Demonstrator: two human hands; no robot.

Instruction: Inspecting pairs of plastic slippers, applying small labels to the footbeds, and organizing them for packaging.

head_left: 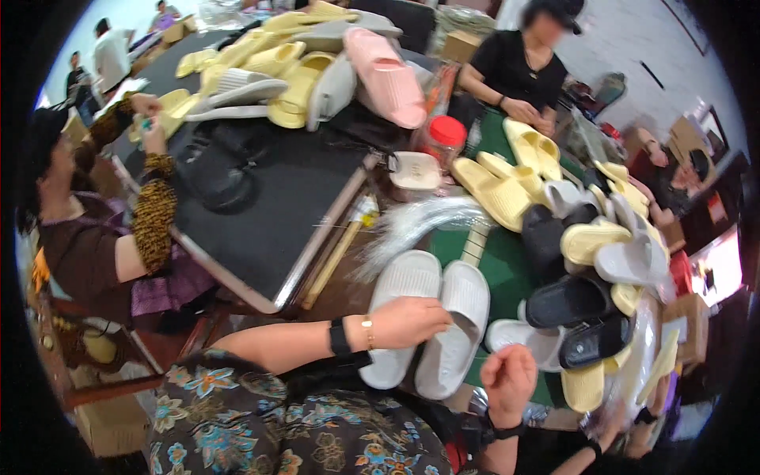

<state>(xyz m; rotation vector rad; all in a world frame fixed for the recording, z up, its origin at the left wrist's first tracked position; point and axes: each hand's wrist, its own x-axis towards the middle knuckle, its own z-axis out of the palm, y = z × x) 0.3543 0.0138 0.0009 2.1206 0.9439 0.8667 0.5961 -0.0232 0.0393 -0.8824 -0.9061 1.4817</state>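
While a seated co-worker (87, 237) at nine o'clock handles a small piece by the black board (269, 206), the wearer's left hand (408, 321) rests across a pair of pale grey slippers (427, 324) lying side by side at six o'clock on the green table (507, 269), fingers together and curled over the pair's inner edges. Right hand (508, 380) at five o'clock, closed in a loose fist just beside the right slipper's heel; holding anything, cannot tell. Clear plastic bags (416, 226) at twelve o'clock of the pair. Yellow, black and grey slippers (586, 269) heaped at three o'clock.
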